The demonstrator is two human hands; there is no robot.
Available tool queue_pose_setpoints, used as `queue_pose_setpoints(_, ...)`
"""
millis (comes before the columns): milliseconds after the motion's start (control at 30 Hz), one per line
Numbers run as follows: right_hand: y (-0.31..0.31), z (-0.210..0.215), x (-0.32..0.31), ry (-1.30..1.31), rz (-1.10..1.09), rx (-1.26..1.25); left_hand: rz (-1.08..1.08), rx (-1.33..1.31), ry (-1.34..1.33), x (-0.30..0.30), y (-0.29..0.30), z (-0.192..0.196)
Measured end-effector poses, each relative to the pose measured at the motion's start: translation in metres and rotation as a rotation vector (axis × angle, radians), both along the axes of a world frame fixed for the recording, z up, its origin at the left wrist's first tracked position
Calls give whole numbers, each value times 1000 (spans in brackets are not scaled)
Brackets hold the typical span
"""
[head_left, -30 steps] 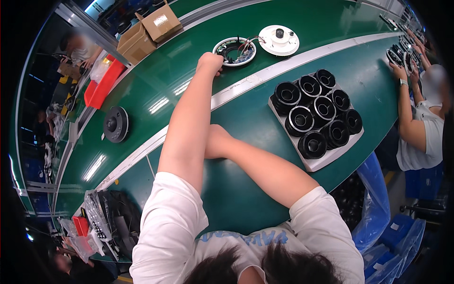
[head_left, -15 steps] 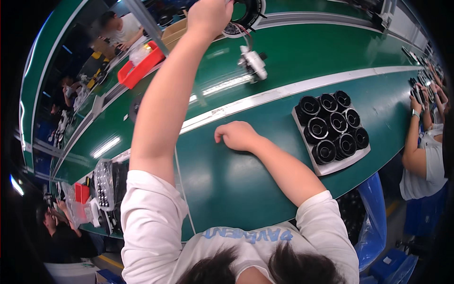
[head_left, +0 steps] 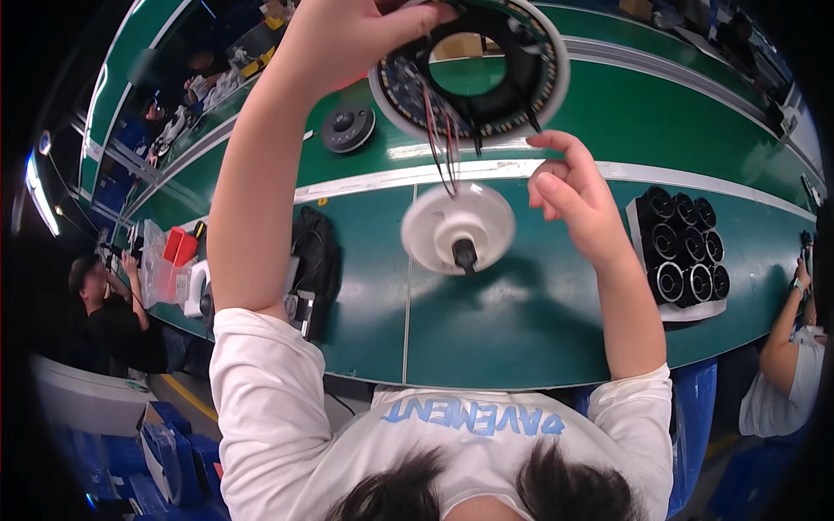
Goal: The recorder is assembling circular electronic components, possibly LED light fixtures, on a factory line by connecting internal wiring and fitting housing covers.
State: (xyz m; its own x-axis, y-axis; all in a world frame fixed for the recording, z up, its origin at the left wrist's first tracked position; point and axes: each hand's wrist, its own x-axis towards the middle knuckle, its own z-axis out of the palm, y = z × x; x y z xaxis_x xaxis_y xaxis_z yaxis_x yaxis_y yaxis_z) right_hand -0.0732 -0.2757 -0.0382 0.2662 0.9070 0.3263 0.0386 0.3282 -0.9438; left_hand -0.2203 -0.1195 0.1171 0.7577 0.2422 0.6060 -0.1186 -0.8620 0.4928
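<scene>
Ring housing (head_left: 526,69) pinched at upper left by your left hand (head_left: 369,39); your right hand (head_left: 580,200), half-curled, empty, near its lower-right rim.

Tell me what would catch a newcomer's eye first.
Probably the big round housing, gripped by the left hand at the top centre. Wires run from it to a white disc below, near the middle. Next, likely the black rings on a pale tray at right.

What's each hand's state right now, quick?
Left hand: closed, holding the white-rimmed ring housing.
Right hand: open, partly curled, holding nothing.
</scene>
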Motion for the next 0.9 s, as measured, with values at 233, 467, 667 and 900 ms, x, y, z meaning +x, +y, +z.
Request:
queue_pose_setpoints(233,-9,7,-32,59,104,-51,-796,143,-381,-1,-6,-44)
queue_pose_setpoints(467,-11,-6,-39,325,-29,-70,-676,-1105,-294,-36,-46,-132)
queue_pose_setpoints(667,-9,-9,-48,391,21,-105,-412,-1096,-323,-36,-72,-156)
queue_pose_setpoints(900,-3,-9,-42,164,209,36,-258,-1058,-307,-39,-68,-156)
